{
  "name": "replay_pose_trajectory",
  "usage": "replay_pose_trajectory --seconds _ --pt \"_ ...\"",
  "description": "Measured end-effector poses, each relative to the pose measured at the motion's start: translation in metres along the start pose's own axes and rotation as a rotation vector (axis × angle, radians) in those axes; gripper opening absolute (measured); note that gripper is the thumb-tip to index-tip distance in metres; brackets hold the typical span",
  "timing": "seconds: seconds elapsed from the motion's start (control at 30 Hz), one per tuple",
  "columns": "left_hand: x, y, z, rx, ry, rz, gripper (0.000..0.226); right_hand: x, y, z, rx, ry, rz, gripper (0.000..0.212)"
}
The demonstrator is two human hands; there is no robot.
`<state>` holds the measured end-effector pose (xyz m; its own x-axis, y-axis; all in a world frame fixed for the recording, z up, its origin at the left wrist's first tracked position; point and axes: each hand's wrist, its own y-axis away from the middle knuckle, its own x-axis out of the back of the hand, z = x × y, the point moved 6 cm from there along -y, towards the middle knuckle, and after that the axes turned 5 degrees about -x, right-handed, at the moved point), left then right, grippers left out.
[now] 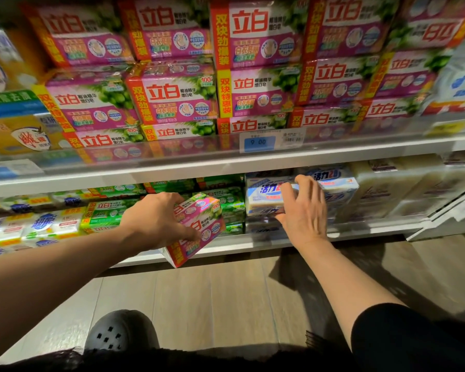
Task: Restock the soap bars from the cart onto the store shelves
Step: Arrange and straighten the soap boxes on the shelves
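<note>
My left hand [156,220] grips a pink and red double soap pack [199,229], tilted, in front of the lower shelf's front edge [226,244]. My right hand [302,210] is wrapped over a white and blue soap bar [266,197] that sits on a stack on the lower shelf. The upper shelf [199,162] is packed with matching pink and red soap packs [172,100] in stacked rows. No cart is in view.
Green soap packs [105,213] fill the lower shelf at left, pale soap blocks [387,189] at right. A blue price tag reading 9.00 [258,142] hangs on the upper shelf rail. A wood-look floor and my dark shoe [118,331] are below.
</note>
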<state>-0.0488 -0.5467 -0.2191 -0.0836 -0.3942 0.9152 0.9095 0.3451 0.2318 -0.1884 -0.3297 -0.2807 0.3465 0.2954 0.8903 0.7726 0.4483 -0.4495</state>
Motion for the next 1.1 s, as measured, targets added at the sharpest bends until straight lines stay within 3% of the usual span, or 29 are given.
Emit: replay_pose_trajectory --seconds 0.17,0.4,0.63,0.73,0.97,1.1 --pt "-0.003 0.000 -0.001 0.022 0.053 -0.011 0.061 0.004 -0.006 0.000 0.017 0.029 0.062 0.061" --pt "0.000 0.007 -0.011 0.103 0.562 -0.070 0.029 0.006 -0.012 0.000 -0.101 0.021 0.078 0.035" --pt "0.018 0.033 -0.013 0.114 0.791 -0.098 0.050 0.015 -0.008 -0.003 -0.111 -0.056 -0.037 0.031" --pt "0.030 0.043 -0.016 0.072 0.773 -0.079 0.051 0.036 -0.003 -0.008 -0.106 -0.111 0.053 0.033" --pt "0.083 0.055 -0.024 -0.045 0.764 0.132 0.035 0.107 -0.018 -0.036 -0.062 -0.176 0.229 0.042" --pt "0.130 0.064 -0.005 -0.258 0.633 0.394 0.060 0.144 -0.042 -0.060 0.029 -0.160 0.255 0.053"
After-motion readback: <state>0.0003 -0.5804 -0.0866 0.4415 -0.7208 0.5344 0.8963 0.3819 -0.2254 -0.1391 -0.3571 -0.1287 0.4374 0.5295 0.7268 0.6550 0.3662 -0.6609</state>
